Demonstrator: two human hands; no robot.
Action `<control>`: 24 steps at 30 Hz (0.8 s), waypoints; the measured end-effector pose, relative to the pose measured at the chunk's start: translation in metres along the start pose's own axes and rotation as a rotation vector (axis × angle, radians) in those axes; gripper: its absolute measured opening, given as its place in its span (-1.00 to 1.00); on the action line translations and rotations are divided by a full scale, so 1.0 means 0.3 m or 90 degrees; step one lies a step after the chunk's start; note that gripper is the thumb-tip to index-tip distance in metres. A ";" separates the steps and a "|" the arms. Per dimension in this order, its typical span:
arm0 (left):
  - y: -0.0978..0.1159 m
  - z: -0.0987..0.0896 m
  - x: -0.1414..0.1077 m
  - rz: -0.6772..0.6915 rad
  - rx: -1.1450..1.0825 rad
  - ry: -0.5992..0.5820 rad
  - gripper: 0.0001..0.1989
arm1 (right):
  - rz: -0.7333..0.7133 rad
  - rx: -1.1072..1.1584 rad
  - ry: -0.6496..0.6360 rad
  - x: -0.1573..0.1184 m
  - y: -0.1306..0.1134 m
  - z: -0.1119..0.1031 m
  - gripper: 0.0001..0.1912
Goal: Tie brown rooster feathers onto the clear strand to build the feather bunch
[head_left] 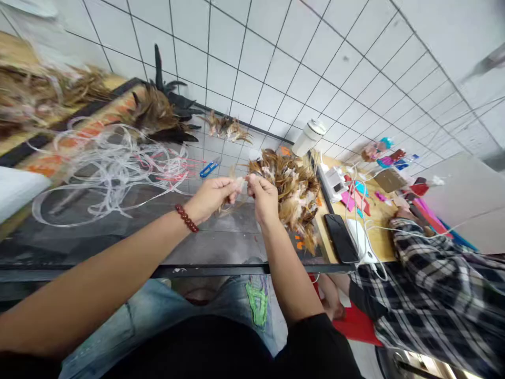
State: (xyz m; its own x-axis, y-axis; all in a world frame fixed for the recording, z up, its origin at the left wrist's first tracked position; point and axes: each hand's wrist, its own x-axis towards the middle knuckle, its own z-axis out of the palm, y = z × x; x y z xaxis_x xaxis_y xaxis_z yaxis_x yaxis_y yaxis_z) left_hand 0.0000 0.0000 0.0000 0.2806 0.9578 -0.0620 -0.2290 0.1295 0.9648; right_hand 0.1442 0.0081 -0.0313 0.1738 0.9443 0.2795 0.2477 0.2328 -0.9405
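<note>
My left hand [213, 197] and my right hand [263, 196] meet above the dark table [221, 245], thumbs and fingers pinched. Between the fingertips shows a small pale feather [239, 181], partly hidden by the fingers. To the right of my right hand lies a thick pile of brown and cream feathers [294, 187]. Blue thread snips [209, 167] rest just beyond my left hand. Further left, translucent plastic strips [114, 168] spread in a loose tangle, some with pink-red ends. A small row of brown feathers [226, 128] lies near the wall.
Dark and brown feathers [165, 113] stand behind the strips, with more feathers [51, 92] at far left. A white lidded cup [310, 137] is near the tiled wall. A phone [341, 238] and white cables lie right. A person in a plaid shirt [434, 295] sits there.
</note>
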 end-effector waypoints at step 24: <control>-0.043 -0.067 0.038 0.258 0.447 0.102 -0.72 | -0.353 -0.607 -0.081 -0.028 -0.059 0.004 -0.77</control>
State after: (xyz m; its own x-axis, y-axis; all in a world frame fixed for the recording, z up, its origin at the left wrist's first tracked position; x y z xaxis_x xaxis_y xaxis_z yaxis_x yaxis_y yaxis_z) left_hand -0.0127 0.0143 -0.0183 0.1527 0.9275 0.3413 0.3664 -0.3739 0.8520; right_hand 0.1373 -0.0038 -0.0173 -0.2740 0.7947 0.5417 0.9023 0.4074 -0.1413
